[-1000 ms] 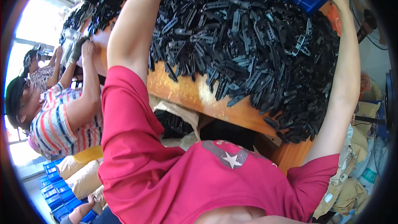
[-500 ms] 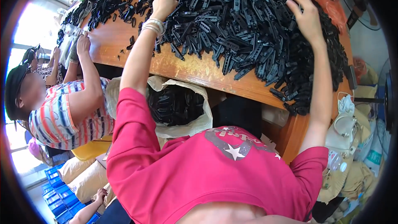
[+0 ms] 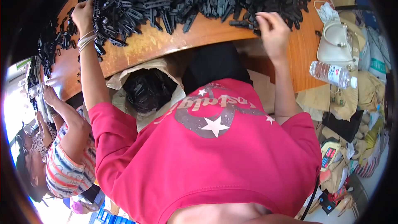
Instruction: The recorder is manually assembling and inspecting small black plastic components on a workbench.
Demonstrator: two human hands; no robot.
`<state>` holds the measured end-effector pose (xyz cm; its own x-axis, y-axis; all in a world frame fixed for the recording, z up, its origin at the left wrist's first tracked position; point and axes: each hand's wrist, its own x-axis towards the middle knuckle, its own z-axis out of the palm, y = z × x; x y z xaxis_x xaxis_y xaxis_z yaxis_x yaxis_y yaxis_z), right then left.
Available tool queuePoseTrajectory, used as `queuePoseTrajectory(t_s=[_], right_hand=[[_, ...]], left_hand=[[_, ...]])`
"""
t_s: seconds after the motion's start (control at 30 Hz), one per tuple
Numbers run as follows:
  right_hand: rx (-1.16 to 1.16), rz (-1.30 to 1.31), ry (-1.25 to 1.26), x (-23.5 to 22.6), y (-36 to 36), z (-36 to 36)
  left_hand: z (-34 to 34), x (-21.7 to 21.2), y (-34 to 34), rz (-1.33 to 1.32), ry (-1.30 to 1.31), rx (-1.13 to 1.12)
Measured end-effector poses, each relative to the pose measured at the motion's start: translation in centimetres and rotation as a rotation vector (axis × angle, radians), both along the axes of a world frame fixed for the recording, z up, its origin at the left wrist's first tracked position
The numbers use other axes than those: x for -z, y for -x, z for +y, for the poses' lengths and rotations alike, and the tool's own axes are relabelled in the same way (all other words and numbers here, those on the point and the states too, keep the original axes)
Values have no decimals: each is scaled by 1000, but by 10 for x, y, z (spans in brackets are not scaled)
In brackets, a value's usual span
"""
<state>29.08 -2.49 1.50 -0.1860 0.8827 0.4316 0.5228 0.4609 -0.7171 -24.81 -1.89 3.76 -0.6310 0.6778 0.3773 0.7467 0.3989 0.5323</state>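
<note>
A large heap of black plastic clips (image 3: 166,2), long and slotted, covers the far side of the wooden table (image 3: 153,43). At the heap's left end, my left hand (image 3: 84,16) is closed, fingers bent down against the clips; what lies between its fingertips is hidden. My right hand (image 3: 274,35) is by the near right edge of the heap. Its thumb and forefinger come together at the end of a black plastic clip (image 3: 244,24), beside other loose clips. Pale bangles (image 3: 86,40) circle my left wrist.
Below the table edge stands an open whitish sack (image 3: 176,93) with a black bag (image 3: 149,87) inside. A co-worker in a striped shirt (image 3: 68,161) sits at left. On the right are a plastic bottle (image 3: 331,74), a white handbag (image 3: 336,43) and cardboard (image 3: 365,87).
The whole view has shifted, with the heap higher in the picture. My right hand has come from the heap's right side to its near edge, its fingers now drawn in.
</note>
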Motion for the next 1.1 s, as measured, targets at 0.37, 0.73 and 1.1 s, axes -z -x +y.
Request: queuePoseTrajectory(t_s=[0.37,0.73,1.1], right_hand=[[274,-85,-158,23,-38,-24],[204,-355,-159,35,-52,-46],[95,-288,-160,49,-30,-29]], left_hand=[[-103,-43,-164,-1575,-347,509],[-114,-29,-292,-1817,9,723],[-116,1,-357,-1908,320,794]])
